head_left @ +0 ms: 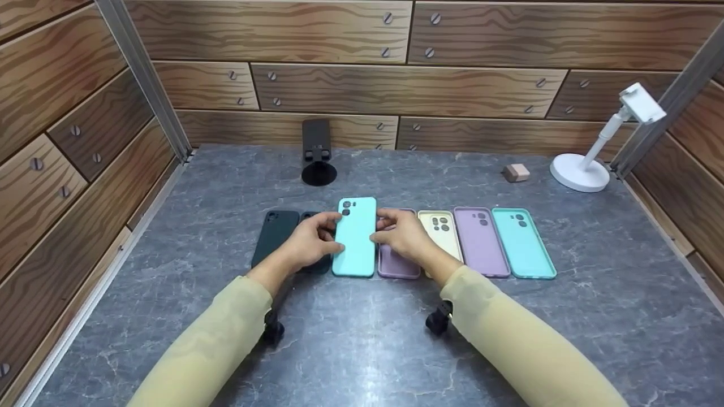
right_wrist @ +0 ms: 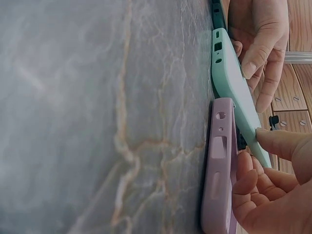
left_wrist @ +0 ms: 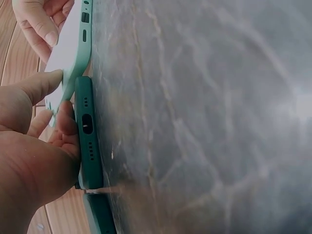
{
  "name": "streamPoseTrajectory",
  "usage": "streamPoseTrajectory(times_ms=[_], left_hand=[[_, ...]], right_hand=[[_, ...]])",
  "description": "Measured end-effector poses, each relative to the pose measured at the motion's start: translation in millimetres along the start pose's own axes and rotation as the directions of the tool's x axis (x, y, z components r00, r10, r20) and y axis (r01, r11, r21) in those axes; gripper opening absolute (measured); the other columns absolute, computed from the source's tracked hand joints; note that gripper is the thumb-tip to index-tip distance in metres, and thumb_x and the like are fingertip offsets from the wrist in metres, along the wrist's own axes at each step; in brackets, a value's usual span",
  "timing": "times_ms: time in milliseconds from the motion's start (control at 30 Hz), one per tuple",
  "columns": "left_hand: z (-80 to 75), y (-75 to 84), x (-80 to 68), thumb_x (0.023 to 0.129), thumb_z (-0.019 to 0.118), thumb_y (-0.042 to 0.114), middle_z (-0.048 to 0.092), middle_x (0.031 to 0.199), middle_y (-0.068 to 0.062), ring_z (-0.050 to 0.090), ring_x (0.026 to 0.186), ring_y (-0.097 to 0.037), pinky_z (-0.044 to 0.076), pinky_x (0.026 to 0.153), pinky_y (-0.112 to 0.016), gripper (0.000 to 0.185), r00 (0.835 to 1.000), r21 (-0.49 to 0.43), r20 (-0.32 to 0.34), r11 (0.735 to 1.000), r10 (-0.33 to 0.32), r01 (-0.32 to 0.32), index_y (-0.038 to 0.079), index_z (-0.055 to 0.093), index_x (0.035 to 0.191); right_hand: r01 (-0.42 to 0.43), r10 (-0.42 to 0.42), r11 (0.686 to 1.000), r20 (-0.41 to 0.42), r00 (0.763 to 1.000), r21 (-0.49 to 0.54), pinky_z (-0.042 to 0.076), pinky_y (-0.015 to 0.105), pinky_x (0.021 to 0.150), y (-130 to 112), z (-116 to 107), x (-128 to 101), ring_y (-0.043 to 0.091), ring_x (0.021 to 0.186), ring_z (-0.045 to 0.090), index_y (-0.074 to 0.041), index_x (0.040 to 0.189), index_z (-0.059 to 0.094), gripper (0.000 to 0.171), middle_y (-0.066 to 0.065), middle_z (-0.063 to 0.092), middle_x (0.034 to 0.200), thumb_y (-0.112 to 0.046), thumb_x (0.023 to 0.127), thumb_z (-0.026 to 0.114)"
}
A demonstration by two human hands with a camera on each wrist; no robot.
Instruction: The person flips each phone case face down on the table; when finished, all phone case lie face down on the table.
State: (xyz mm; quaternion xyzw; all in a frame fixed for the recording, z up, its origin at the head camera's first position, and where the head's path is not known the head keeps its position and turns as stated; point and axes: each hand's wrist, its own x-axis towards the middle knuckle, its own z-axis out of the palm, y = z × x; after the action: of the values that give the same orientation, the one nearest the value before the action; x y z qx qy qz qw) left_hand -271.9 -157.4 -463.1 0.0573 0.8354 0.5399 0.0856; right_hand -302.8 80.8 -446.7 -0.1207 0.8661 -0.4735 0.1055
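A mint phone case [head_left: 355, 237] stands tilted, its near end on the grey table [head_left: 362, 339] and its far end lifted. My left hand [head_left: 331, 234] pinches its left edge and my right hand [head_left: 384, 229] pinches its right edge. In the left wrist view the thumb [left_wrist: 46, 80] presses on the mint case [left_wrist: 68, 53] above a dark teal case [left_wrist: 87, 136]. A lilac case [right_wrist: 219, 165] lies under my right hand [right_wrist: 268, 165], beside the mint case [right_wrist: 234, 92]. A dark green case [head_left: 275, 234] lies at the row's left end.
Right of my hands lie a cream case [head_left: 440, 229], a purple case [head_left: 481, 240] and a teal case [head_left: 523, 243]. A black stand [head_left: 318, 152], a small block [head_left: 516, 172] and a white phone stand [head_left: 594, 164] sit near the wooden back wall.
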Motion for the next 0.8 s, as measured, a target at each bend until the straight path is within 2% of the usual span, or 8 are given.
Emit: streamPoseTrajectory(times_ms=[400,667,800], left_hand=[[-0.9,-0.4,-1.7,0.094,0.079,0.001,0.058,0.136,-0.014,0.058,0.102,-0.023,0.051,0.085,-0.034,0.064,1.000,-0.009,-0.004,1.000,0.008,-0.008,0.006,0.054,0.153],[-1.4,0.7,-1.5,0.093,0.080,0.002,0.058,0.138,-0.014,0.059,0.101,-0.022,0.051,0.085,-0.034,0.065,1.000,0.006,-0.004,1.000,-0.004,0.004,0.006,0.055,0.153],[-2.0,-0.1,-0.8,0.094,0.081,0.003,0.058,0.138,-0.014,0.060,0.101,-0.022,0.051,0.084,-0.034,0.064,1.000,0.013,-0.005,1.000,-0.006,0.006,0.007,0.055,0.153]], right_hand=[[-0.016,0.016,0.999,0.006,1.000,-0.033,0.055,0.042,0.100,-0.4,0.4,0.0,0.031,0.124,0.066,0.002,0.151,0.056,0.063,0.011,0.073,0.122,-0.010,0.094,0.080],[-0.021,0.021,1.000,0.012,1.000,-0.017,0.060,0.033,0.087,1.9,3.4,1.6,0.028,0.117,0.069,0.001,0.150,0.057,0.061,0.011,0.072,0.120,-0.009,0.093,0.080],[-0.019,0.019,1.000,0.013,1.000,-0.022,0.060,0.033,0.087,1.7,4.1,1.8,0.028,0.116,0.069,0.000,0.149,0.059,0.060,0.010,0.072,0.120,-0.009,0.094,0.080]])
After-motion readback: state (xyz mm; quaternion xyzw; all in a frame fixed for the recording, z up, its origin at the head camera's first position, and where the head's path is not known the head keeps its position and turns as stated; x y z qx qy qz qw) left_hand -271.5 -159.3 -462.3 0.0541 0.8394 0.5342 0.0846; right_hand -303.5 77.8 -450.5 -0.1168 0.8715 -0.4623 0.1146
